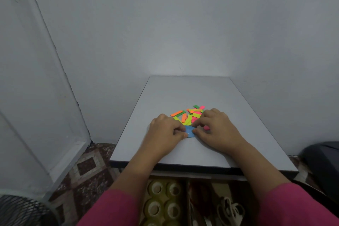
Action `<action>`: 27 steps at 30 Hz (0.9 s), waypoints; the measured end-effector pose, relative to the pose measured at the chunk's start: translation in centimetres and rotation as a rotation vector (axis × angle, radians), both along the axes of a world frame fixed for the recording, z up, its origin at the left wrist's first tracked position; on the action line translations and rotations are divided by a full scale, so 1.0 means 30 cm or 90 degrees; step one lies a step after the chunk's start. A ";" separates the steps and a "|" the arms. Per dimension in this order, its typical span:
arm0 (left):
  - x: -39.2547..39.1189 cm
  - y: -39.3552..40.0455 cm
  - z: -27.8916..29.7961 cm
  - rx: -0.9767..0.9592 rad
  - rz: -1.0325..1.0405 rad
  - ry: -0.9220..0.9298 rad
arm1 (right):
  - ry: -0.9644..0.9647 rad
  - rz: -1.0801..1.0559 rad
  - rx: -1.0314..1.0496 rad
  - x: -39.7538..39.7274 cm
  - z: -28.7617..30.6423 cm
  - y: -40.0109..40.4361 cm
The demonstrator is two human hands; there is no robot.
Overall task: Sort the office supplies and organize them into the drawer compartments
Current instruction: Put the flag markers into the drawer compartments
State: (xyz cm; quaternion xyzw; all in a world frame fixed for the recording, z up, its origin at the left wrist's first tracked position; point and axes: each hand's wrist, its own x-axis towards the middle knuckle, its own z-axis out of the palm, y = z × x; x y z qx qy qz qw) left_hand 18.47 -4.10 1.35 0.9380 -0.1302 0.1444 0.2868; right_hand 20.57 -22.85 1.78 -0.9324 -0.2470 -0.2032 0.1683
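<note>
A loose heap of neon sticky flags (189, 114) in orange, yellow, green and pink lies on the grey table (201, 93). Just in front of it lies a small blue stack of flags (189, 132). My left hand (165, 130) pinches the blue stack's left side with curled fingers. My right hand (214, 126) pinches its right side and partly covers the pink flags. Below the table's front edge an open drawer (187, 189) shows several tape rolls (163, 200) in its left compartment and scissors (229, 211) in the right one.
The table stands against a grey wall at the back and right. A patterned carpet (86, 167) lies to the left, a black fan grille (22, 211) at the lower left, and a dark object (322, 163) at the right edge.
</note>
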 end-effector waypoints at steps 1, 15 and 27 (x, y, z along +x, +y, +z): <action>-0.003 -0.005 0.006 -0.005 -0.004 -0.001 | -0.001 -0.009 0.000 0.003 -0.001 -0.004; -0.030 -0.011 0.026 -0.041 -0.008 0.047 | 0.172 -0.095 -0.117 -0.015 0.096 0.034; -0.110 -0.028 0.035 0.021 -0.011 0.037 | 0.264 -0.175 -0.076 -0.105 0.151 0.090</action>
